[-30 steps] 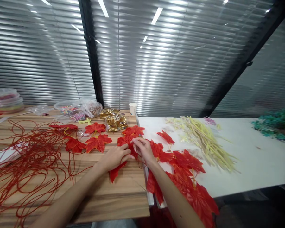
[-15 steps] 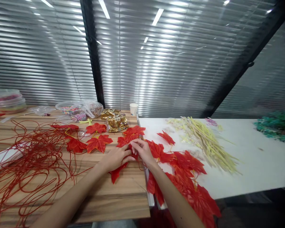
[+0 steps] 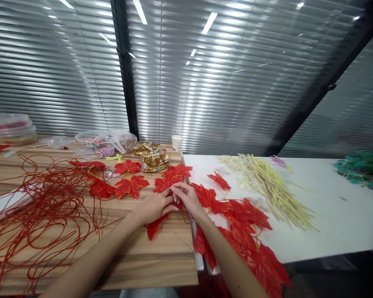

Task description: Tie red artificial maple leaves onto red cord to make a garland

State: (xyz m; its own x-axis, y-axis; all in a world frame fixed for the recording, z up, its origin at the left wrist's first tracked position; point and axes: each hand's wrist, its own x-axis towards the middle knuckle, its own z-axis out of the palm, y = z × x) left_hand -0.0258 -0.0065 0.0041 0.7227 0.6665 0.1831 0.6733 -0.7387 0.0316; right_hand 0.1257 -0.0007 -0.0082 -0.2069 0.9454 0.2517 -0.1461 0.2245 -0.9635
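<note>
My left hand [image 3: 157,206] and my right hand [image 3: 188,198] meet above the edge of the wooden table, fingertips pinched together. Between them runs a thin red cord [image 3: 186,218], looping out below the right fingers; the exact pinch point is hidden by the fingers. A red artificial maple leaf [image 3: 155,229] hangs beneath my left hand. More red leaves [image 3: 168,181] lie just beyond the fingertips. Strung leaves [image 3: 247,213] spread to the right of my right hand and drape past its forearm over the front edge.
A big tangle of red cord [image 3: 56,198] covers the wooden table's left side. Loose leaves [image 3: 132,186], gold packets [image 3: 154,160], bead bags [image 3: 104,149] and a paper cup [image 3: 177,142] stand behind. Yellow stems [image 3: 276,190] lie on the white table [image 3: 332,211]; teal foliage [image 3: 360,167] is far right.
The view has shifted slightly, so the things on the tables appear a little further right. Both hands keep nearly the same pinched pose at the cord.
</note>
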